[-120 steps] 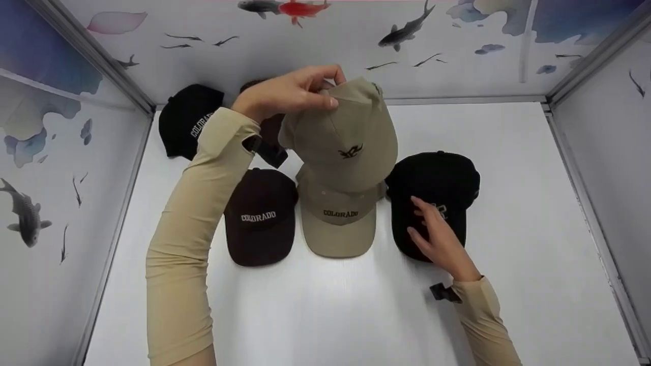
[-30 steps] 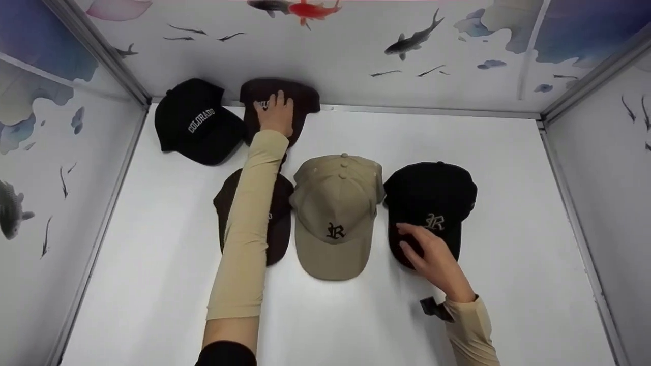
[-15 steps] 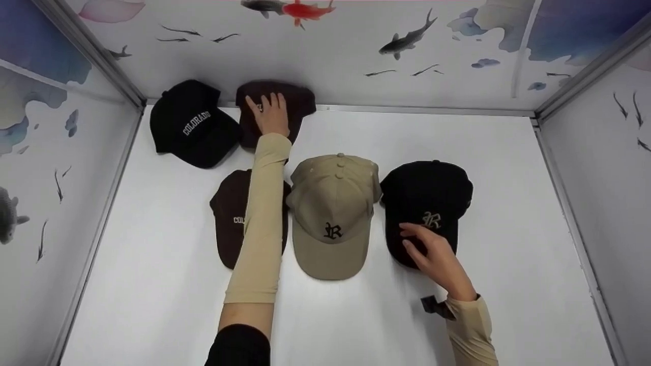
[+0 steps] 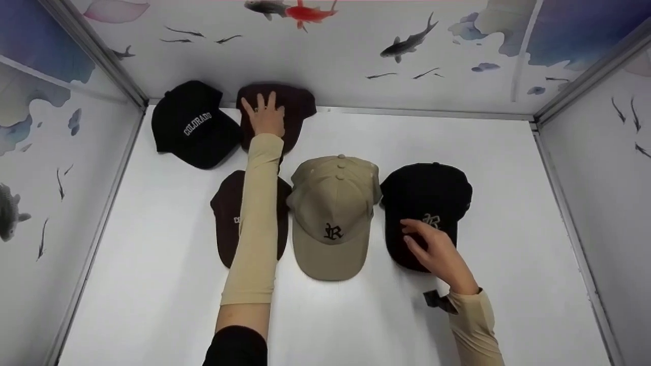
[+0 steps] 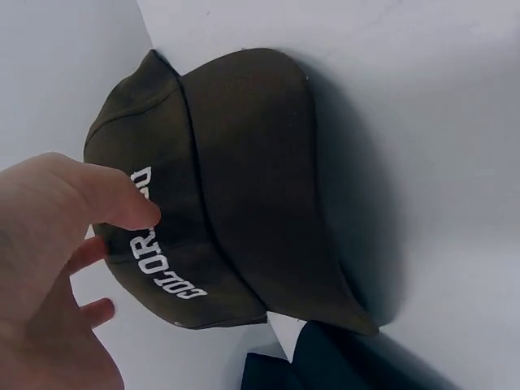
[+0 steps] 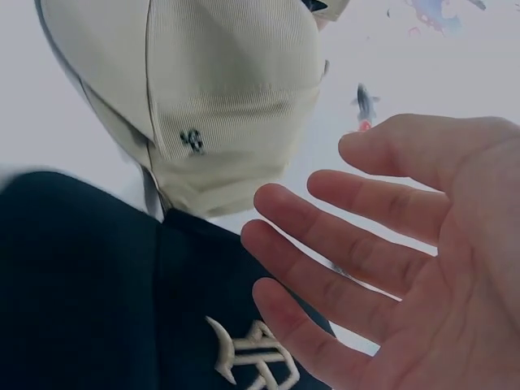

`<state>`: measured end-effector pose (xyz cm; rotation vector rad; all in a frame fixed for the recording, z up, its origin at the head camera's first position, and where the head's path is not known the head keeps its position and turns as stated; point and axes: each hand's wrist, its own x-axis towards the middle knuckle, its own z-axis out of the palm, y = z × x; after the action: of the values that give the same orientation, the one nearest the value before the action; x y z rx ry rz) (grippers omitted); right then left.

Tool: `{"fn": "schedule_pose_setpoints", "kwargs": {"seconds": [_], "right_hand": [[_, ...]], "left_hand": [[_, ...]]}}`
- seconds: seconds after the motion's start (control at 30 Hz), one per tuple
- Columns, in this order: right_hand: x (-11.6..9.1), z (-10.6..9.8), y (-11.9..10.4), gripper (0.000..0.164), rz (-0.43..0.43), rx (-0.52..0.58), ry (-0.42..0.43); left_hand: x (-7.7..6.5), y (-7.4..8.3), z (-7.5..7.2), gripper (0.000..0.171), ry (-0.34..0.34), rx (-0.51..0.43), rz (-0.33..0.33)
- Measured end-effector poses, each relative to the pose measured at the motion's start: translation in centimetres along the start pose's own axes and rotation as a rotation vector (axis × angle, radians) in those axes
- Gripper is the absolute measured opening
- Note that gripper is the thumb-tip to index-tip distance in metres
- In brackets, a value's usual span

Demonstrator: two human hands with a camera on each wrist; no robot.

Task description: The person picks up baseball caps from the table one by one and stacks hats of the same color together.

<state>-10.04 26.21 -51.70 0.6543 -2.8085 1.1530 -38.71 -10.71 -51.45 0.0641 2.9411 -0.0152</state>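
A: Where's the maroon cap (image 4: 297,104)?

B: Directly beneath the left hand (image 4: 264,116), crown under the fingers, brim on the wrist side. A black cap (image 4: 190,122) sits just left of that hand.

A: Is it held?

B: No. The fingers are spread over the front and grip nothing; whether they press on the cloth, I can't tell.

A: How would it handle?

B: Light, I'd say, and hard to damage. The crown looks soft enough to dent under a push, while the brim should be stiffer. Woven cloth shouldn't slip much.

A: Best place to take it?

B: The brim, just behind the fingers: thumb above, fingers below. Pinching the crown would probably crease it.

A: And the right hand (image 4: 440,251)?

B: Loose-fingered and holding nothing, above the brim of another cap (image 4: 427,188), with a beige cap (image 4: 333,203) to its left.
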Motion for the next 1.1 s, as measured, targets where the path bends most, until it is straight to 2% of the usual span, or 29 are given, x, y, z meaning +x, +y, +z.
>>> {"fn": "schedule_pose_setpoints", "kwargs": {"seconds": [0.07, 0.17, 0.33, 0.47, 0.6, 0.77, 0.93, 1.1], "right_hand": [[0.5, -0.5, 0.2, 0.032, -0.008, -0.03, -0.005], [1.8, -1.3, 0.3, 0.031, -0.028, -0.079, -0.033], [4.9, -3.4, 0.0, 0.029, -0.089, -0.189, -0.102], [7.7, -5.2, -1.0, 0.029, -0.118, -0.257, -0.117], [9.5, -6.0, -2.3, 0.028, -0.147, -0.278, -0.121], [10.2, -5.9, -2.9, 0.027, -0.201, -0.292, -0.162], [10.4, -6.1, -2.6, 0.028, -0.207, -0.322, -0.178], [10.9, -6.3, -2.5, 0.027, -0.222, -0.384, -0.198]], "left_hand": [[-0.1, -0.3, 0.1, 0.051, -0.005, -0.024, 0.008], [-0.1, -0.7, -0.1, 0.053, 0.003, -0.083, 0.024], [0.0, -1.2, -0.7, 0.071, 0.011, -0.175, 0.021], [-0.1, -1.4, -0.8, 0.082, 0.007, -0.217, -0.005], [-0.4, -1.5, -0.5, 0.074, -0.017, -0.194, -0.019], [-0.7, -1.6, -0.3, 0.066, -0.032, -0.17, -0.007], [-0.9, -1.7, -1.0, 0.08, -0.073, -0.175, 0.009], [-0.7, -1.9, -1.3, 0.095, -0.079, -0.062, 0.016]]}}
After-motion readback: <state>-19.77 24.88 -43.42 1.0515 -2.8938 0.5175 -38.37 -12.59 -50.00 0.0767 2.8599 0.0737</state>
